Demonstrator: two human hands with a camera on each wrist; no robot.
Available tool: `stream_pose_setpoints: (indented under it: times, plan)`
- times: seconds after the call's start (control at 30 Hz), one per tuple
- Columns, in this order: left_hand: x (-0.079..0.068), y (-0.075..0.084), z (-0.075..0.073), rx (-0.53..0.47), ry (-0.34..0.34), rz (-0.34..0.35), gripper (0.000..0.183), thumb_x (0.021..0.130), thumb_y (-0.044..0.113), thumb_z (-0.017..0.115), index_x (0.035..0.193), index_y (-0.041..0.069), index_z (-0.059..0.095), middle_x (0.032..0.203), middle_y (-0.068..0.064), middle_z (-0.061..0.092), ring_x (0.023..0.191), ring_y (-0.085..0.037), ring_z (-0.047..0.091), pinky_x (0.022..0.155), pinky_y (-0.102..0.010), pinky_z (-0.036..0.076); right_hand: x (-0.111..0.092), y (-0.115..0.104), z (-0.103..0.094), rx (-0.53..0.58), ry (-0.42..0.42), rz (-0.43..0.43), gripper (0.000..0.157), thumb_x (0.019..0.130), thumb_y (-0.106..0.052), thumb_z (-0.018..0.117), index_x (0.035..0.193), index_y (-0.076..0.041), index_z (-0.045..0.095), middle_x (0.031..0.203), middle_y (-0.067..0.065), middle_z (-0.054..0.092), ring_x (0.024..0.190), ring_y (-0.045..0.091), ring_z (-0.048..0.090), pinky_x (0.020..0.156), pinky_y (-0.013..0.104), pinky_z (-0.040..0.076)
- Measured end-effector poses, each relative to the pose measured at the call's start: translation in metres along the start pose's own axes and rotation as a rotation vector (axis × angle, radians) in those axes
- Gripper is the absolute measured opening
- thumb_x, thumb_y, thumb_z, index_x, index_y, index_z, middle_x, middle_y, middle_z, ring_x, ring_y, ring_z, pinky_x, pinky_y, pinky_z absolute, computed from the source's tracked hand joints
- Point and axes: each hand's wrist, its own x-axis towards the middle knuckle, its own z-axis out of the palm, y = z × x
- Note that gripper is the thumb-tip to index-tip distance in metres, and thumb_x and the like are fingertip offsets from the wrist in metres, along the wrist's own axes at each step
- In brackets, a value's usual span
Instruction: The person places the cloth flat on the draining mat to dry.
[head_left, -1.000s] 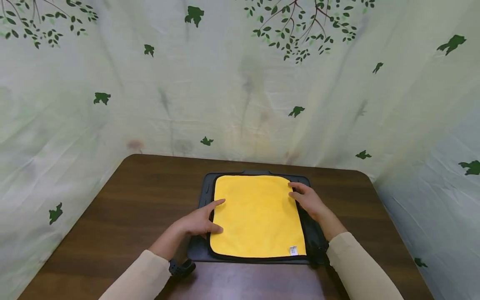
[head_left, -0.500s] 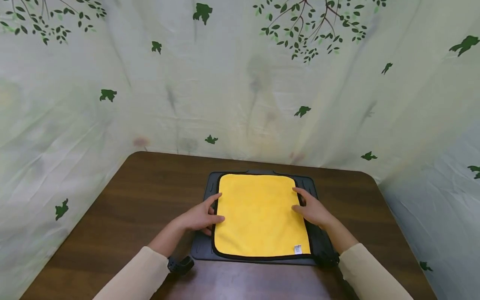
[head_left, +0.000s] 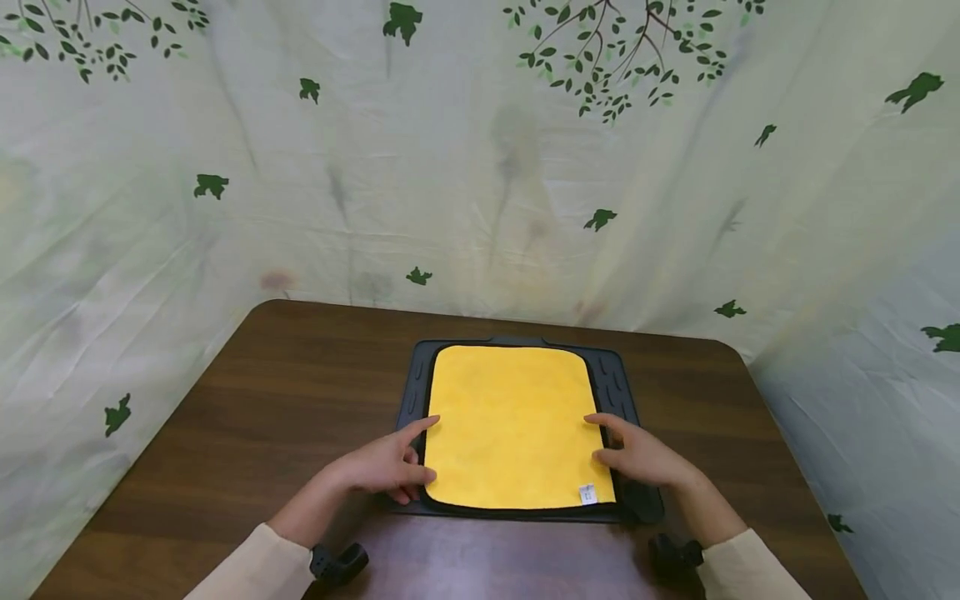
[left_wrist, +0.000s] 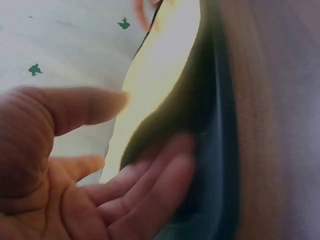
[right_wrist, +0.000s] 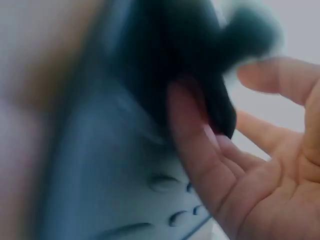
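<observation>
A yellow cloth [head_left: 517, 425] with a black border and a small white label [head_left: 588, 494] lies flat over a dark grey board [head_left: 613, 383]. My left hand [head_left: 386, 467] is at the cloth's left edge, index finger and thumb on the yellow side. In the left wrist view its other fingers [left_wrist: 172, 175] reach beneath the raised edge. Opposite it, my right hand [head_left: 645, 457] touches the right edge near the front. Its fingers [right_wrist: 192, 125] extend under the dark edge in the blurred right wrist view. Fingers of both hands look fairly straight and loose.
Board and cloth sit on a brown wooden table [head_left: 322, 367] near its front. Pale fabric [head_left: 465, 167] printed with leaves hangs behind and at both sides. Dark wrist devices [head_left: 339, 565] sit on both wrists, below the light sleeves.
Both hands have moved along the cloth's side edges toward the near corners. More of the board's right margin shows now. The cloth stays nearly in place on the board.
</observation>
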Motion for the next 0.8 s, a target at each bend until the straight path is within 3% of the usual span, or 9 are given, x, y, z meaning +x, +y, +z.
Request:
stream_pose_setpoints:
  times: [0.03, 0.1, 0.23, 0.4, 0.53, 0.6, 0.67, 0.73, 0.8]
  plan:
    - [0.005, 0.001, -0.001, 0.013, 0.033, -0.007, 0.087, 0.095, 0.019, 0.073, 0.164, 0.012, 0.020, 0.080, -0.013, 0.061, 0.062, -0.018, 0.063, 0.063, -0.036, 0.061, 0.010, 0.000, -0.005, 0.009, 0.030, 0.003, 0.060, 0.101, -0.018, 0.063, 0.156, -0.009, 0.039, 0.106, 0.025, 0.063, 0.072, 0.020, 0.061, 0.064, 0.035, 0.056]
    - [0.017, 0.003, -0.004, 0.042, 0.124, -0.022, 0.082, 0.096, 0.027, 0.072, 0.162, 0.011, 0.026, 0.091, -0.014, 0.063, 0.066, -0.021, 0.062, 0.067, -0.036, 0.060, 0.032, 0.001, -0.014, 0.047, 0.087, 0.006, 0.058, 0.104, -0.022, 0.059, 0.156, -0.009, 0.039, 0.131, 0.027, 0.058, 0.100, 0.031, 0.067, 0.083, 0.045, 0.059]
    - [0.049, 0.005, -0.012, 0.032, 0.244, -0.033, 0.078, 0.098, 0.039, 0.069, 0.161, 0.014, 0.031, 0.141, -0.025, 0.054, 0.102, -0.030, 0.068, 0.081, -0.042, 0.060, 0.074, 0.002, -0.031, 0.119, 0.122, 0.037, 0.057, 0.107, -0.025, 0.052, 0.159, -0.009, 0.035, 0.164, 0.025, 0.030, 0.143, 0.046, 0.044, 0.110, 0.061, 0.045]
    - [0.083, 0.004, -0.024, 0.000, 0.258, -0.017, 0.079, 0.099, 0.046, 0.065, 0.163, 0.016, 0.028, 0.167, -0.020, 0.028, 0.145, -0.039, 0.044, 0.109, -0.056, 0.048, 0.100, 0.003, -0.042, 0.114, 0.160, 0.056, 0.056, 0.108, -0.025, 0.049, 0.159, -0.007, 0.034, 0.167, 0.023, 0.025, 0.151, 0.047, 0.031, 0.119, 0.064, 0.032]
    - [0.086, 0.005, -0.025, 0.062, 0.309, 0.030, 0.075, 0.101, 0.041, 0.063, 0.163, 0.017, 0.028, 0.170, -0.017, 0.022, 0.156, -0.040, 0.023, 0.122, -0.062, 0.029, 0.098, 0.001, -0.040, 0.013, 0.253, 0.010, 0.058, 0.107, -0.024, 0.051, 0.160, -0.007, 0.033, 0.166, 0.024, 0.027, 0.151, 0.047, 0.031, 0.119, 0.062, 0.033]
    - [0.080, 0.007, -0.023, 0.124, 0.335, 0.050, 0.074, 0.101, 0.036, 0.064, 0.163, 0.016, 0.028, 0.169, -0.019, 0.024, 0.155, -0.041, 0.026, 0.122, -0.062, 0.029, 0.090, -0.001, -0.037, -0.037, 0.257, -0.004, 0.061, 0.106, -0.023, 0.052, 0.161, -0.008, 0.030, 0.165, 0.026, 0.028, 0.149, 0.049, 0.033, 0.117, 0.064, 0.036]
    - [0.072, 0.008, -0.021, 0.172, 0.335, 0.046, 0.076, 0.100, 0.032, 0.066, 0.163, 0.014, 0.026, 0.166, -0.021, 0.030, 0.142, -0.041, 0.047, 0.115, -0.058, 0.042, 0.080, -0.003, -0.033, -0.075, 0.225, 0.005, 0.065, 0.105, -0.023, 0.055, 0.162, -0.008, 0.027, 0.162, 0.029, 0.031, 0.144, 0.051, 0.039, 0.112, 0.064, 0.041]
    - [0.061, 0.008, -0.018, 0.188, 0.315, 0.027, 0.080, 0.098, 0.028, 0.069, 0.163, 0.014, 0.025, 0.156, -0.024, 0.042, 0.112, -0.037, 0.067, 0.097, -0.050, 0.056, 0.067, -0.005, -0.027, -0.101, 0.199, 0.008, 0.066, 0.104, -0.022, 0.057, 0.161, -0.008, 0.027, 0.155, 0.032, 0.039, 0.131, 0.049, 0.052, 0.101, 0.058, 0.051]
    - [0.048, 0.009, -0.014, 0.165, 0.278, -0.002, 0.084, 0.095, 0.025, 0.072, 0.163, 0.014, 0.024, 0.141, -0.024, 0.053, 0.077, -0.030, 0.068, 0.074, -0.042, 0.060, 0.052, -0.007, -0.020, -0.093, 0.187, 0.023, 0.067, 0.101, -0.020, 0.060, 0.160, -0.009, 0.030, 0.145, 0.031, 0.048, 0.108, 0.041, 0.064, 0.086, 0.048, 0.057]
